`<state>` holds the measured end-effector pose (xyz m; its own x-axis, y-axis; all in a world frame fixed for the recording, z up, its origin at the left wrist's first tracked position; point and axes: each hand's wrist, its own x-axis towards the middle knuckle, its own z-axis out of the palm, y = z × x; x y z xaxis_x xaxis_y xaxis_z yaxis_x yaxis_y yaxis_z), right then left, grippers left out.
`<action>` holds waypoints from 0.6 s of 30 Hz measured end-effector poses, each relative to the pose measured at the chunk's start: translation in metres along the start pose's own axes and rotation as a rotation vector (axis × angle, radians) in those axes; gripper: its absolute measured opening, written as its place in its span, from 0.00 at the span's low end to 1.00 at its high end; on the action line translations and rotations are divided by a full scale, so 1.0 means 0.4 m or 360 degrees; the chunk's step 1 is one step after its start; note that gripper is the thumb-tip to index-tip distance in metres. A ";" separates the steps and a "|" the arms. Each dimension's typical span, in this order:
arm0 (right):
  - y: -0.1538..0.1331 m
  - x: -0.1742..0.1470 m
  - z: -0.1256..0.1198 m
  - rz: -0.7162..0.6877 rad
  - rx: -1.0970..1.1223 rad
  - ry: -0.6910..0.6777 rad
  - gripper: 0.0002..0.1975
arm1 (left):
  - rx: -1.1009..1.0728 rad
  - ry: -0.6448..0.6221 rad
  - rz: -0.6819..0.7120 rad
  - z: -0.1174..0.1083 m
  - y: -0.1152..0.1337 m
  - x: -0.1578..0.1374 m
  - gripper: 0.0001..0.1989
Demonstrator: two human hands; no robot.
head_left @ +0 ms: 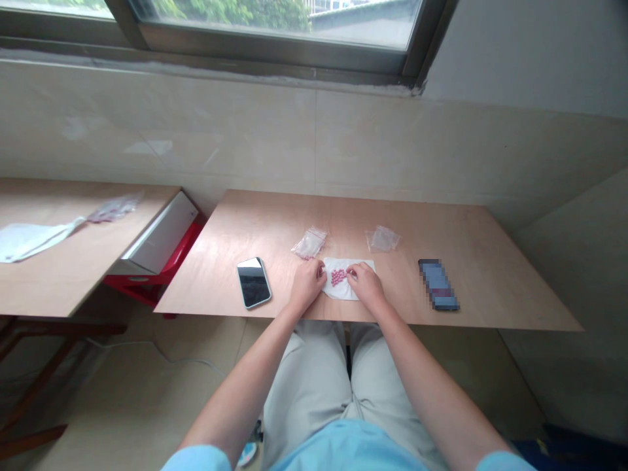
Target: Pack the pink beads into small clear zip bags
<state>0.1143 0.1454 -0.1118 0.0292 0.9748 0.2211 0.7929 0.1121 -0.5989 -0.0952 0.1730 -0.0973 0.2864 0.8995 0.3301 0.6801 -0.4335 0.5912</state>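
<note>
"Where are the pink beads (338, 278)?"
"In one small bunch (they look tiny and round), lying on top of the white sheet (338, 294)."
"And how is the sheet?"
"Spread out, right under them."

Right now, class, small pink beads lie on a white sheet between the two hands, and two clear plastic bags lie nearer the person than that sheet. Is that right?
Not quite: the clear plastic bags lie farther from the person than the white sheet, as the head view shows. Small pink beads do lie on it between the two hands.
</note>
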 end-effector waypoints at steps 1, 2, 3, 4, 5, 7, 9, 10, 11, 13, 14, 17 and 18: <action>0.000 0.001 -0.003 0.0014 0.0026 0.0004 0.07 | 0.0000 -0.0001 0.0000 0.000 0.000 0.000 0.05; 0.000 0.003 -0.007 0.0036 0.0062 0.0015 0.06 | 0.0000 -0.0002 0.0000 0.000 0.000 0.000 0.05; -0.003 0.004 -0.010 0.0065 0.0109 0.0032 0.05 | 0.0000 -0.0003 -0.0001 -0.001 0.001 0.000 0.05; -0.009 0.005 -0.013 0.0100 0.0164 0.0057 0.05 | -0.0001 -0.0004 -0.0002 -0.001 0.001 0.000 0.06; -0.018 0.006 -0.015 0.0135 0.0223 0.0086 0.05 | -0.0003 -0.0005 -0.0002 -0.001 0.001 0.000 0.06; -0.046 0.008 -0.014 0.0178 0.0334 0.0133 0.05 | -0.0007 -0.0003 0.0000 0.000 0.001 0.001 0.05; -0.085 0.009 -0.007 0.0159 0.0421 0.0121 0.06 | -0.0008 0.0001 0.0003 0.000 0.000 0.001 0.04; -0.105 0.010 -0.001 0.0126 0.0451 0.0095 0.07 | -0.0008 -0.0001 0.0006 0.000 0.000 0.001 0.03; -0.125 0.011 0.005 0.0076 0.0473 0.0061 0.07 | -0.0010 -0.0007 0.0011 0.000 -0.001 0.001 0.03; -0.155 0.015 0.017 -0.0042 0.0504 -0.0008 0.07 | -0.0017 -0.0023 0.0023 0.000 -0.002 0.001 0.03; -0.163 0.018 0.022 -0.0088 0.0512 -0.0023 0.07 | -0.0018 -0.0028 0.0027 0.000 -0.002 0.001 0.03; -0.155 0.025 0.025 -0.0095 0.0505 0.0006 0.08 | -0.0005 -0.0020 0.0014 0.001 -0.002 0.000 0.04; -0.142 0.027 0.022 -0.0062 0.0489 0.0028 0.08 | 0.0001 -0.0014 0.0007 0.002 -0.002 0.000 0.04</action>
<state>0.0643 0.1512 -0.0823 0.0154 0.9655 0.2601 0.5728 0.2047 -0.7937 -0.0954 0.1735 -0.0983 0.2951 0.8981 0.3260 0.6793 -0.4371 0.5895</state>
